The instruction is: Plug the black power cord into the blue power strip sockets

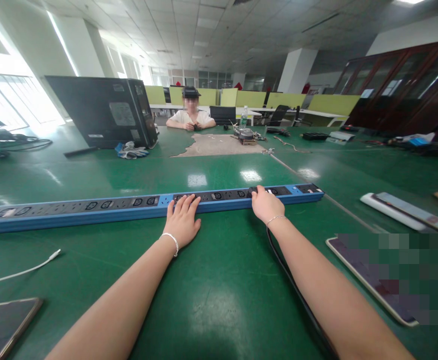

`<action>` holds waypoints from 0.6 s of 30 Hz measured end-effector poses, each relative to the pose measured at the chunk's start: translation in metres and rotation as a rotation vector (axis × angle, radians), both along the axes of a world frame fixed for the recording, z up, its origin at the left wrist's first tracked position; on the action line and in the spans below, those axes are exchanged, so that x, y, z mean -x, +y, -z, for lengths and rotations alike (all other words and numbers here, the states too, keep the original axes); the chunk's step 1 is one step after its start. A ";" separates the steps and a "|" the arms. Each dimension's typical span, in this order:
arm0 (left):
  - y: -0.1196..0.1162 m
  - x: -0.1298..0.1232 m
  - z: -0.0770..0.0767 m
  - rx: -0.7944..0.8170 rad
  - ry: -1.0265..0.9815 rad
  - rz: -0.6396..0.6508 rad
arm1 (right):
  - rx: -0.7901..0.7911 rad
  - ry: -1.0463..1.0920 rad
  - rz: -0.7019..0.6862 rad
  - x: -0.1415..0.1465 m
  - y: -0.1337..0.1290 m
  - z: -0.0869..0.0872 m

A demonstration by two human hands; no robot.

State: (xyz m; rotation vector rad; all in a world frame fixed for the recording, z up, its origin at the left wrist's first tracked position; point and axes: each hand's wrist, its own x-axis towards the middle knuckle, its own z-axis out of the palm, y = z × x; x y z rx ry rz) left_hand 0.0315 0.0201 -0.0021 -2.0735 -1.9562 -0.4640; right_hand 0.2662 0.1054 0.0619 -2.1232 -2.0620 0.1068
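Note:
A long blue power strip (128, 215) with black sockets lies across the green table, running from the left edge to right of centre. My left hand (183, 217) rests flat on its middle, fingers spread over the sockets beside a blue socket block. On the right part of the strip, my right hand (267, 203) grips a black plug (254, 190) at one of the sockets. Whether its pins are seated cannot be seen. From under that hand a black cable (279, 255) runs down beneath my right forearm.
A phone (6, 325) and a white charging cable (34, 269) lie at the near left. A tablet-like device (369, 280) and a white device (387, 212) lie right. Farther back stand a black computer case (102, 112), gloves (131, 150) and a bottle (244, 117). Another person (191, 117) sits opposite.

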 end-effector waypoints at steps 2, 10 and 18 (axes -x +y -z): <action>0.000 0.000 0.000 0.000 0.003 0.001 | 0.016 -0.007 -0.002 0.000 0.000 -0.001; 0.000 0.000 0.000 0.000 -0.013 0.005 | 0.046 -0.005 -0.011 0.001 0.002 -0.005; 0.000 0.000 0.000 0.012 -0.008 -0.006 | 0.076 0.006 -0.024 -0.001 0.005 -0.004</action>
